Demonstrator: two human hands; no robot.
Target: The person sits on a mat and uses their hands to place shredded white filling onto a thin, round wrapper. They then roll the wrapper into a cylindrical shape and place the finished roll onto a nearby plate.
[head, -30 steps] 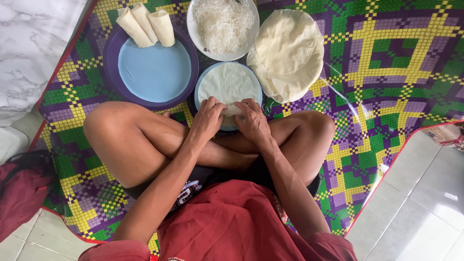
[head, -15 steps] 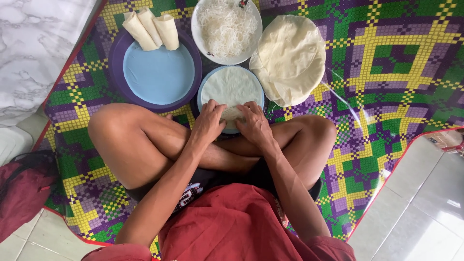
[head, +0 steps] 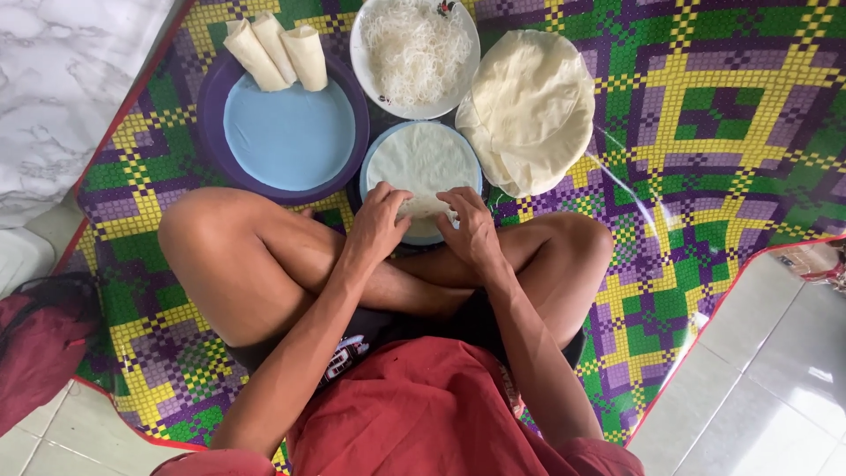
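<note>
Currently both hands fold the near edge of a round white rice-paper wrapper (head: 423, 163) on a small plate: left hand (head: 379, 220) and right hand (head: 471, 227) pinching it. Three finished pale rolls (head: 275, 51) sit on the purple plate (head: 216, 132); white noodles (head: 414, 48) and stacked wrappers (head: 529, 106) remain unused.

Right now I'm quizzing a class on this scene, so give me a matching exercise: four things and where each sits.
1. finished rolls
2. noodles
3. wrapper stack
4. wrapper being folded

a. under both hands, on the small plate
b. on the far rim of the purple plate
c. straight on the mat, far right
d. in the white bowl

Pairs: 1-b, 2-d, 3-c, 4-a
</note>
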